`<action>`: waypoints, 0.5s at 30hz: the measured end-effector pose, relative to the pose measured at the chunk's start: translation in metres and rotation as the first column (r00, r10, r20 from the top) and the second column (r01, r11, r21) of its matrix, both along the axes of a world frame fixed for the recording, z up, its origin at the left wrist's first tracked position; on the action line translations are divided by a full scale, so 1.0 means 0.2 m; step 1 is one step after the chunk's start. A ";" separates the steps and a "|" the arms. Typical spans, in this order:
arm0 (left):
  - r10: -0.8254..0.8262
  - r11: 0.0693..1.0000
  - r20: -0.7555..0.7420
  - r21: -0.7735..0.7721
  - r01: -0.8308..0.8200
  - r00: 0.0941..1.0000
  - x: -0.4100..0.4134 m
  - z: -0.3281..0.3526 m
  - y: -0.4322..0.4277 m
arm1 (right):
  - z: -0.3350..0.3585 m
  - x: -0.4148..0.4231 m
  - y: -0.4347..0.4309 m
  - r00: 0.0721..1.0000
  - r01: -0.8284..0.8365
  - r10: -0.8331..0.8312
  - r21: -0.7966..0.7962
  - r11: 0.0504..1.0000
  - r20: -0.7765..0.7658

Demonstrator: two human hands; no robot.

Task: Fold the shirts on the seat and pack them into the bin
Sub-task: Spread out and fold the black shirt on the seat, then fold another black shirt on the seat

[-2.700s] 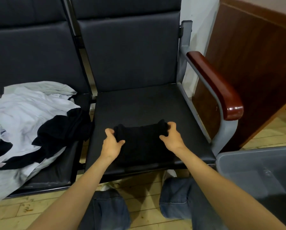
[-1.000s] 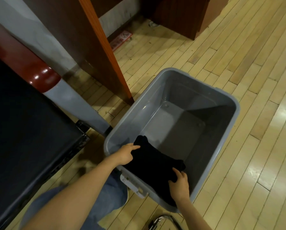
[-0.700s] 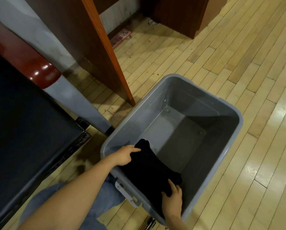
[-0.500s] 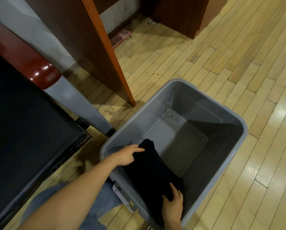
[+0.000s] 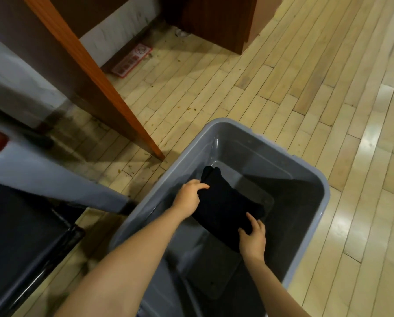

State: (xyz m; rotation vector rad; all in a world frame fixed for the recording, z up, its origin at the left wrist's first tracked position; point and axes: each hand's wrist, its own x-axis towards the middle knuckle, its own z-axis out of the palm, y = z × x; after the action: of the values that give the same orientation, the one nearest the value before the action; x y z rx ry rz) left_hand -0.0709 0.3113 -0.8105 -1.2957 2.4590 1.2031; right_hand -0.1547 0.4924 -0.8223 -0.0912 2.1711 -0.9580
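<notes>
1. Folded black shirt (image 5: 223, 207) hangs low inside the grey plastic bin (image 5: 255, 154), nearer its left wall. Whether it already touches the bottom cannot be told.
2. The person's left hand (image 5: 189, 197) pinches the shirt's far edge, fingers curled over the cloth. The right hand (image 5: 253, 241) grips the near right corner, thumb and fingers closed on it.
3. The step in hand looks like setting the shirt down. Doing it well means lowering both ends level, laying it flat on the bottom, then sliding the fingers out sideways so the folds do not spring open.
4. Keeping it tight against a wall would leave room for more shirts.
5. The bin stands on a pale wooden plank floor (image 5: 283, 76), just beside the black padded seat (image 5: 19, 225).
</notes>
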 end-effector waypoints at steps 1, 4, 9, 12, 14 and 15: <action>-0.016 1.000 0.013 -0.006 0.016 1.000 -0.04 -0.03 -0.01 | -0.02 -0.02 -0.01 1.000 0.010 -0.010 0.000 1.000 -0.006; -0.050 0.999 0.054 0.003 0.050 0.997 -0.14 -0.10 -0.07 | -0.08 -0.09 -0.03 0.999 0.029 -0.030 -0.007 1.000 -0.029; -0.120 0.992 0.154 0.061 0.112 0.981 -0.16 -0.19 -0.13 | -0.16 -0.20 -0.07 0.999 0.027 -0.026 0.019 0.999 -0.044; -0.153 0.986 0.156 0.090 0.140 0.976 -0.13 -0.22 -0.13 | -0.17 -0.21 -0.08 1.000 -0.016 0.016 0.051 0.999 -0.011; -0.149 0.987 0.176 0.093 0.134 0.973 -0.12 -0.22 -0.12 | -0.17 -0.19 -0.08 0.999 -0.037 0.037 0.066 0.997 0.005; -0.143 0.987 0.187 0.099 0.126 0.972 -0.11 -0.21 -0.11 | -0.17 -0.18 -0.07 0.999 -0.044 0.043 0.074 0.996 0.010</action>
State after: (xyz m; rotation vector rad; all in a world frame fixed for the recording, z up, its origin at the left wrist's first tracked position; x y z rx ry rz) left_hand -0.0926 0.2899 -0.8529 -1.1444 2.2904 1.0826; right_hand -0.1904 0.4783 -0.8566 -0.0980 2.1849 -0.8515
